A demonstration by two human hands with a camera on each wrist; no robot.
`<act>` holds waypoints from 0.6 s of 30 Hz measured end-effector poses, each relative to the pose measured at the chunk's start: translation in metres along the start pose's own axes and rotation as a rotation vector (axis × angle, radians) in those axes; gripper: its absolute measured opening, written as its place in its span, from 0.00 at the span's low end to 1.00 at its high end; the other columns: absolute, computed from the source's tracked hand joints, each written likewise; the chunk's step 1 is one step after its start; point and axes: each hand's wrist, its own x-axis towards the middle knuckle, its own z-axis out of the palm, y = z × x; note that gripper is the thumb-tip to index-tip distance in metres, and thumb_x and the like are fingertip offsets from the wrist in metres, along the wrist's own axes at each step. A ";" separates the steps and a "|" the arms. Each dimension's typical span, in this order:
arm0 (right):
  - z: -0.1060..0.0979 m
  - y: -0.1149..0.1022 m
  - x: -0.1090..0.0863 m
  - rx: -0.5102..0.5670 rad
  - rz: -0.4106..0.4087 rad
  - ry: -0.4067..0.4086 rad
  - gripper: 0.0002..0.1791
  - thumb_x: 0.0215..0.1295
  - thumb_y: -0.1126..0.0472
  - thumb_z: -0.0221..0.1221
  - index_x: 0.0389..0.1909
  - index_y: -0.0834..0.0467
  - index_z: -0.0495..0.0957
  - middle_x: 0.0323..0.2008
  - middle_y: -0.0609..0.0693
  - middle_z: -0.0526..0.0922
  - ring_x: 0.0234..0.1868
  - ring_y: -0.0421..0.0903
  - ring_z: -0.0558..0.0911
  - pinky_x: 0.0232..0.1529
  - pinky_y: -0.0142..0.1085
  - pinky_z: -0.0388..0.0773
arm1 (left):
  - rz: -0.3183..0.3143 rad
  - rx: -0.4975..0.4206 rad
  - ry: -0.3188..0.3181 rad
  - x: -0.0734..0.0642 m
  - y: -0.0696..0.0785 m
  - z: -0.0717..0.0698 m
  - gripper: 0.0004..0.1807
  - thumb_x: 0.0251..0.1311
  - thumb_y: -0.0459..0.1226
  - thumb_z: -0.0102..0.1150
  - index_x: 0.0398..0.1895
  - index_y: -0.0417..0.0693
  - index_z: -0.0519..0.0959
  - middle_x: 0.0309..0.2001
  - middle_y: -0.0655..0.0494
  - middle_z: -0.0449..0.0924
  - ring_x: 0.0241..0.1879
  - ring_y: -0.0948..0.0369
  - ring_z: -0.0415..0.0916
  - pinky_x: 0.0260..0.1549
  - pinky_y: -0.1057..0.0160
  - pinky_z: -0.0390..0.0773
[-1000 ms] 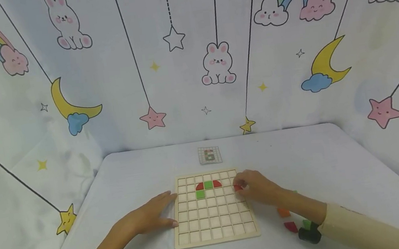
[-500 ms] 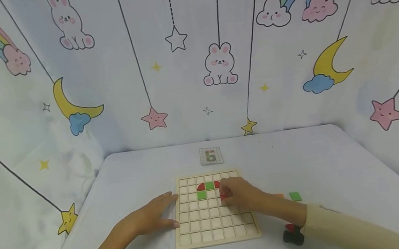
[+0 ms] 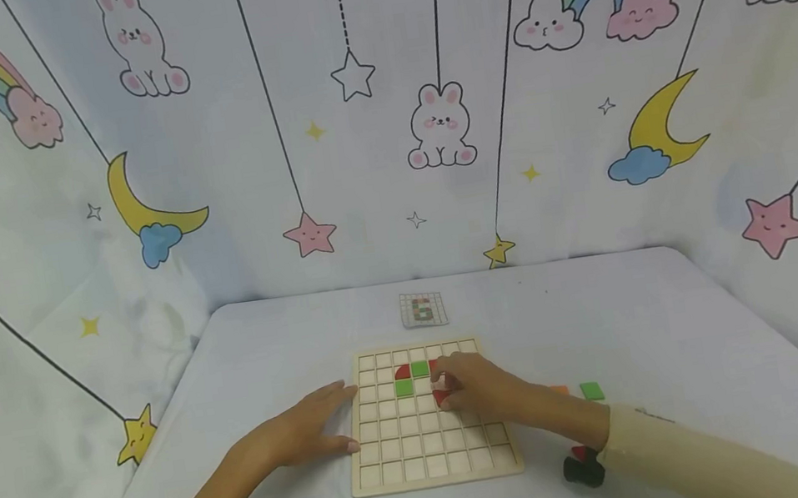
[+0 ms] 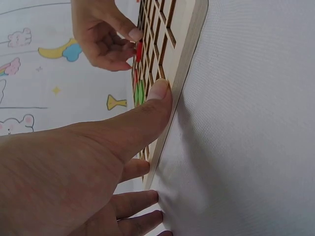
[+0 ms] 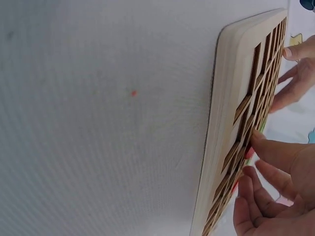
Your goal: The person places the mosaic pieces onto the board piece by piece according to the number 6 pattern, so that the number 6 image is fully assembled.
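Note:
A wooden grid board (image 3: 437, 481) lies on the white table. My right hand (image 3: 485, 385) pinches a red tile (image 3: 440, 398) low over a cell right of the board's middle; in the right wrist view the thumb is at the tile (image 5: 249, 153). Up the board sit a red rounded tile (image 3: 403, 372), a green square tile (image 3: 420, 369) and, one row nearer, another green square tile (image 3: 405, 387). A further red tile is partly hidden behind the right fingers. My left hand (image 3: 294, 431) rests along the board's left edge, its thumb (image 4: 158, 91) touching the rim.
Behind the board lies a small card (image 3: 423, 310) with a gridded figure like a 6. Right of the board are a loose green tile (image 3: 592, 391), an orange tile (image 3: 559, 390) and a red tile (image 3: 581, 452), the last two partly covered by the right arm.
My right hand has moved left from the board's right edge with the red tile, and lies over the cell below the top row of tiles. The left hand stays in place.

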 end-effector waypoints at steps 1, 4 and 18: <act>0.000 0.000 0.000 -0.005 0.003 -0.004 0.12 0.66 0.64 0.72 0.46 0.55 0.81 0.37 0.45 0.81 0.41 0.42 0.76 0.44 0.37 0.78 | 0.000 -0.001 0.000 0.000 0.000 0.000 0.48 0.64 0.53 0.72 0.81 0.41 0.62 0.81 0.33 0.55 0.81 0.38 0.54 0.78 0.37 0.59; 0.001 -0.001 0.001 -0.026 0.000 -0.011 0.10 0.66 0.64 0.72 0.44 0.54 0.83 0.39 0.45 0.81 0.43 0.42 0.77 0.46 0.39 0.79 | -0.003 -0.004 -0.001 0.000 0.001 0.000 0.48 0.64 0.53 0.72 0.81 0.41 0.62 0.81 0.33 0.55 0.81 0.37 0.54 0.78 0.37 0.58; 0.003 0.000 0.004 -0.045 0.042 -0.013 0.08 0.64 0.62 0.74 0.39 0.54 0.83 0.32 0.42 0.79 0.38 0.41 0.75 0.40 0.35 0.76 | -0.010 -0.007 -0.004 0.000 0.003 -0.001 0.48 0.64 0.53 0.73 0.81 0.41 0.63 0.81 0.34 0.55 0.81 0.38 0.53 0.78 0.37 0.59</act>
